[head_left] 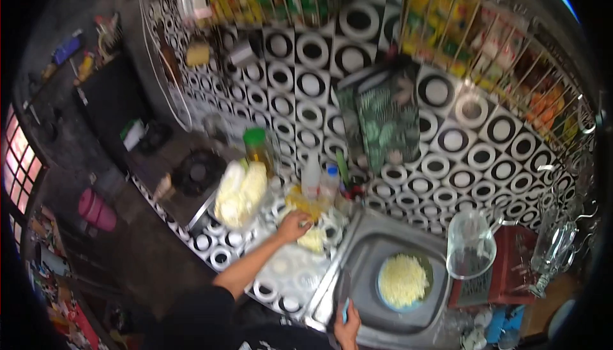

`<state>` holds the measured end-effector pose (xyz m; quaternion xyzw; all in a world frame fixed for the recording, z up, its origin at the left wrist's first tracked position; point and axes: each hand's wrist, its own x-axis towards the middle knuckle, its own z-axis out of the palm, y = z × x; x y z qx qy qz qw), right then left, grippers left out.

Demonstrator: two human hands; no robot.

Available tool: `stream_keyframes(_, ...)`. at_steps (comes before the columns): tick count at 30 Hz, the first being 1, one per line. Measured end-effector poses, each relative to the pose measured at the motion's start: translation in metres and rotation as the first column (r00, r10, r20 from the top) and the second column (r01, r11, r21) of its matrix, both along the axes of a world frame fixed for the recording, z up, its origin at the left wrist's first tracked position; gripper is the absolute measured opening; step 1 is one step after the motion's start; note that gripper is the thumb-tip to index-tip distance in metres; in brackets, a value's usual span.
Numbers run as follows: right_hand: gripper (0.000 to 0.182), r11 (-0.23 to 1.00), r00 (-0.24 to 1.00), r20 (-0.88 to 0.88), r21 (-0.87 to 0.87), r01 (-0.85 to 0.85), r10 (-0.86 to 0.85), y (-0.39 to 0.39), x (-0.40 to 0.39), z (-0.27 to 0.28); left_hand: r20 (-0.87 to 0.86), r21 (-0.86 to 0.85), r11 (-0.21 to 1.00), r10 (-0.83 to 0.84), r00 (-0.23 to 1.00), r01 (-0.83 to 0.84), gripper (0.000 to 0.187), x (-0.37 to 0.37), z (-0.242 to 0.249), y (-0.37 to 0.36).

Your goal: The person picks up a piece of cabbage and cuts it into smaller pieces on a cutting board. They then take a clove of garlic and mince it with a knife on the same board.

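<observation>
While the left hand (294, 225) curled at a small pile of pale cut food (311, 241) on the patterned desk (220, 259), the right hand (347, 328) was closed around what looked like a blue-handled knife (345, 310) at the near edge of the sink (364, 267). Blur hid the left grip; couldn't tell if it pinched anything. Pale cut food lay between the left hand and the sink, outside the basin that held a heaped bowl (383, 299). Pieces were probably light, soft, maybe damp and slippery: best gathered from the sides, fingers bent, no hard squeeze. Knife seemed light and stiff; handle was the safe hold.
</observation>
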<state>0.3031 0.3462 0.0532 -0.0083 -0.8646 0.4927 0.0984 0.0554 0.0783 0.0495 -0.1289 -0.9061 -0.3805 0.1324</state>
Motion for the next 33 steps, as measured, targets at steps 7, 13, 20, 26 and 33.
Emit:
stream_keyframes(7,0.043,0.996,0.987,0.145,-0.039,0.075,-0.069,-0.004,0.004,-0.027,0.394,-0.411,0.909,0.243,0.886,-0.067,0.054,-0.036,-0.047,-0.062)
stream_keyframes(13,0.040,0.989,0.974,0.190,-0.064,0.135,-0.121,-0.019,-0.003,0.001,0.333,-0.262,0.933,0.327,0.884,-0.246,0.048,-0.026,-0.053,-0.062)
stream_keyframes(20,0.043,0.983,0.985,0.077,0.111,0.147,-0.156,-0.034,0.003,-0.011,0.618,-0.112,0.971,0.235,0.750,-0.212,0.034,-0.037,-0.031,-0.076)
stream_keyframes(26,0.043,0.985,0.975,0.154,0.095,0.146,-0.159,-0.072,0.006,-0.005,0.403,0.070,0.957,0.232,0.885,-0.282,0.027,-0.039,-0.063,-0.079)
stream_keyframes(33,0.036,0.989,0.990,0.074,0.101,0.110,-0.118,-0.110,0.011,-0.012,0.405,0.112,0.951,0.220,0.888,-0.287,0.056,-0.032,-0.053,-0.081)
